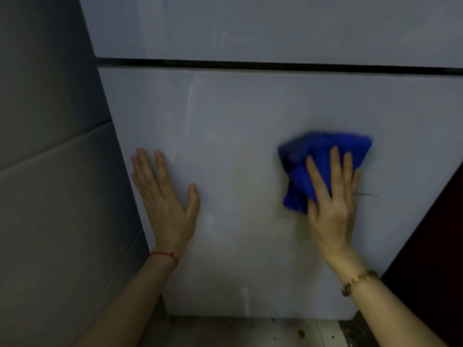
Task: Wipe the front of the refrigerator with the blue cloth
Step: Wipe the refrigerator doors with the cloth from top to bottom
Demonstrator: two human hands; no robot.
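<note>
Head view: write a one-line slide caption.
Right hand presses crumpled blue cloth against pale grey refrigerator door; left hand rests flat on it.

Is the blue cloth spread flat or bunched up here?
Bunched: the blue cloth shows thick folds under the right hand, pressed on the refrigerator front.

The right hand (333, 196) is pressing the bunched blue cloth (310, 159) flat against the lower door of the fridge (250, 116), its fingers lying straight over the cloth, which is showing blurred at its upper edge. The left hand (165, 196) is resting open-palmed on the same door near its left edge, well apart from the cloth, fingers pointing up. A red string (165, 256) is circling the left wrist and a gold bracelet (358, 281) the right, while a dark gap (275, 65) is running across the fridge above both hands
</note>
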